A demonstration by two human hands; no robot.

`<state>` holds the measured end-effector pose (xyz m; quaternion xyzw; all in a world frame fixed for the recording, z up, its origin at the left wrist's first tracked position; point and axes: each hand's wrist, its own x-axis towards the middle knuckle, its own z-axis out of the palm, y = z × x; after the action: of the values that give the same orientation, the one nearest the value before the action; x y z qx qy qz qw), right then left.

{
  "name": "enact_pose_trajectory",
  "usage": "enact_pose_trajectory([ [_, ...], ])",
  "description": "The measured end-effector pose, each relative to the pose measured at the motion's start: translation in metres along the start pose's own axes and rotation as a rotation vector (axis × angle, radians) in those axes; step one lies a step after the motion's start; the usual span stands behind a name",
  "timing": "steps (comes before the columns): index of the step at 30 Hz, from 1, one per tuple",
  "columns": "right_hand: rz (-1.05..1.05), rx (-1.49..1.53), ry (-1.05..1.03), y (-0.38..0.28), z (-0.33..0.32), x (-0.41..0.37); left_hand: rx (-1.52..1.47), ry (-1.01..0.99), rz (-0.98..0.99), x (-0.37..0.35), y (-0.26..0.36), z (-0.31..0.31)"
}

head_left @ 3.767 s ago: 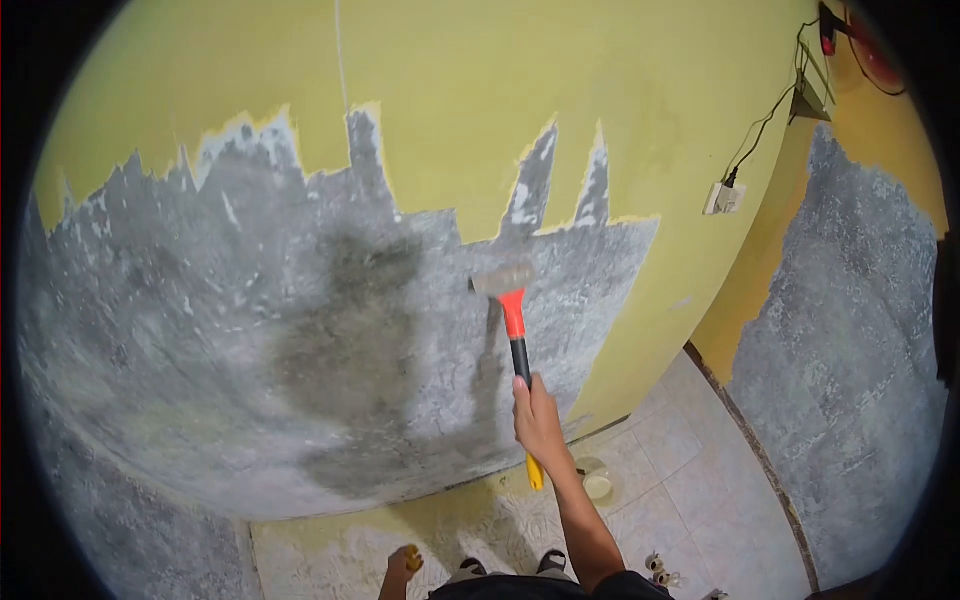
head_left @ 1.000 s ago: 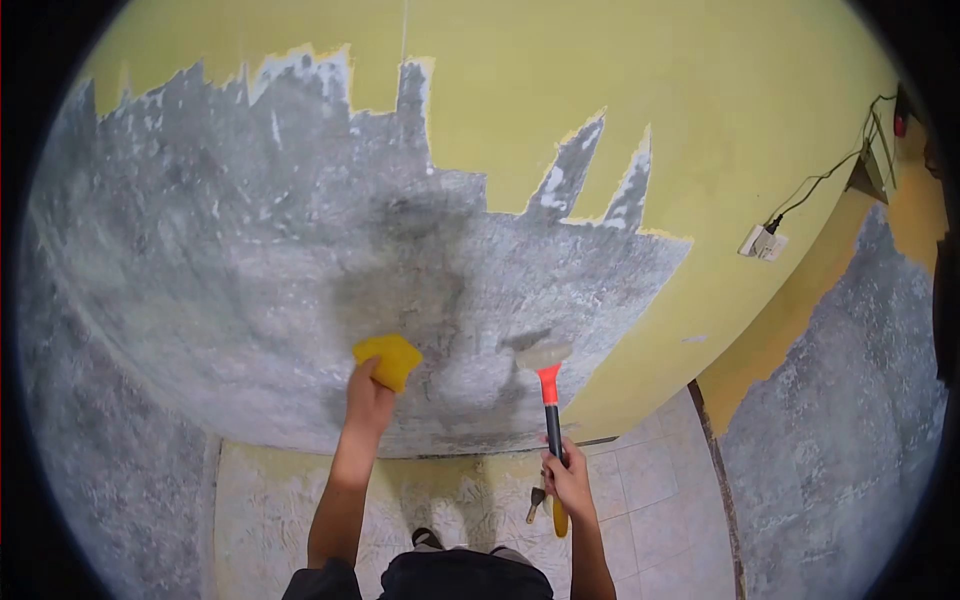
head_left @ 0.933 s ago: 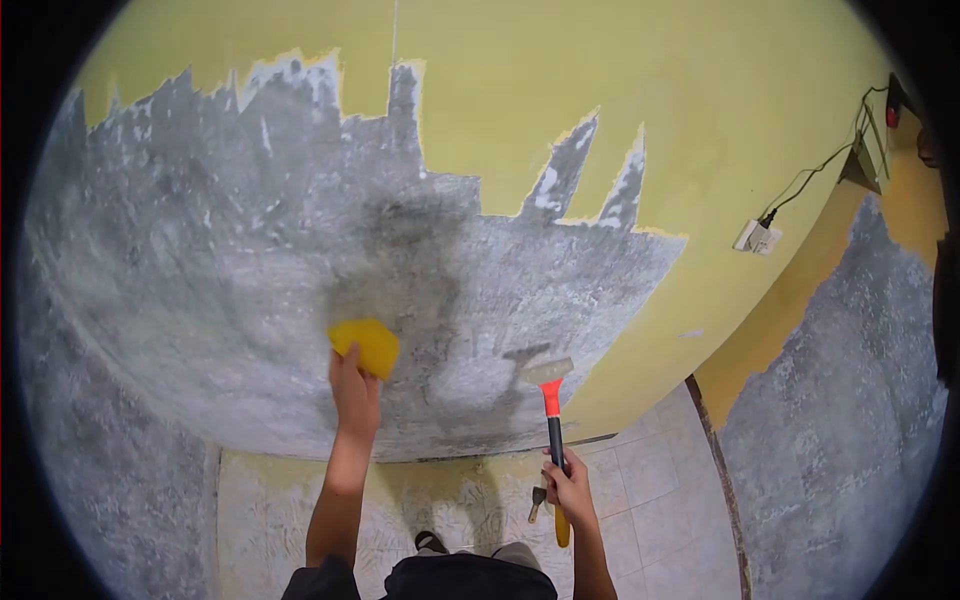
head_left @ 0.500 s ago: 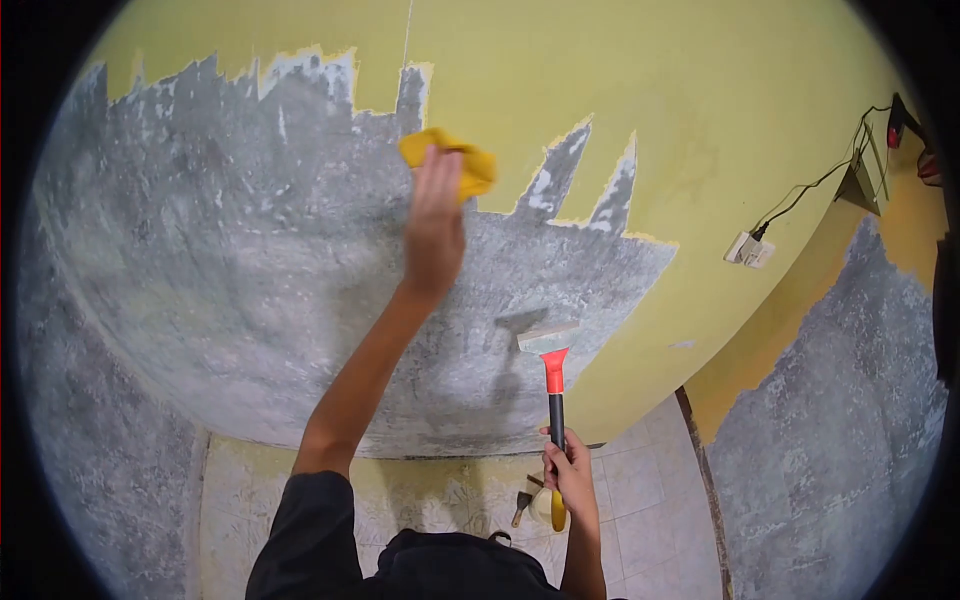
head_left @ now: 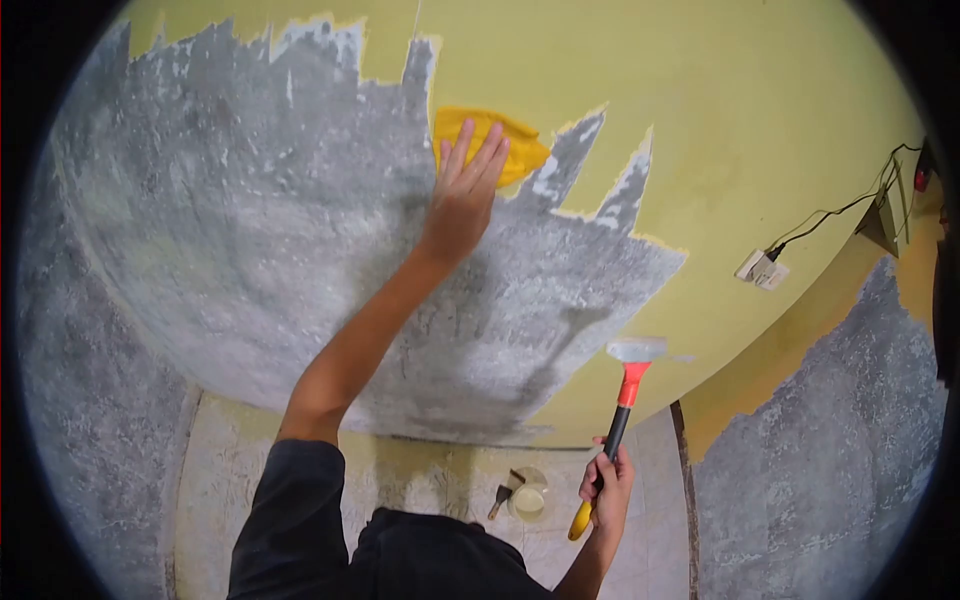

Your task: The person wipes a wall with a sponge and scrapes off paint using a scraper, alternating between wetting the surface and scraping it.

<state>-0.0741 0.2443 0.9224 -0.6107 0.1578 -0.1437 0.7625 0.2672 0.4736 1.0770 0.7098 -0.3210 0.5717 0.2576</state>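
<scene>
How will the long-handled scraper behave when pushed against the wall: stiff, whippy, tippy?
Probably stiff: the scraper runs straight from red neck to yellow handle end. It may feel head-heavy, since the right hand grips it low, far from the blade. It could also twist if one corner catches, as the blade is wider than the shaft.

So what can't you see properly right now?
In the head view:
Wall behind the yellow pad: covered by it and the left hand.
Part of the scraper handle: behind the right hand.
Feet: hidden by the dark shirt.
Red thing, far right: cut off by the picture's black edge.
</scene>
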Motion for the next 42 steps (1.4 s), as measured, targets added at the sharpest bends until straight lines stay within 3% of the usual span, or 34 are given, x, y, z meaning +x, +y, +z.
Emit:
enact_pose_trajectory([
  [29, 0.055, 0.016, -0.061, 0.017, 0.015, 0.016, 0.034, -0.029, 0.013, -0.001, -0.003, 0.003],
  [32, 0.051, 0.019, -0.068, 0.020, 0.012, 0.017, 0.045, -0.012, 0.117, -0.012, -0.003, 0.012],
  [35, 0.056, 0.020, -0.069, 0.018, 0.013, 0.016, -0.029, -0.363, 0.359, -0.042, 0.006, 0.018],
  [38, 0.067, -0.002, -0.057, 0.016, 0.010, 0.015, 0.022, -0.289, 0.380, -0.020, -0.010, 0.009],
  [41, 0.083, 0.041, -0.023, 0.020, 0.003, 0.014, 0.227, -0.139, 0.091, 0.014, 0.010, -0.006],
  [42, 0.091, 0.035, -0.008, 0.021, 0.003, 0.012, 0.195, -0.149, 0.116, 0.006, 0.016, 0.004],
])
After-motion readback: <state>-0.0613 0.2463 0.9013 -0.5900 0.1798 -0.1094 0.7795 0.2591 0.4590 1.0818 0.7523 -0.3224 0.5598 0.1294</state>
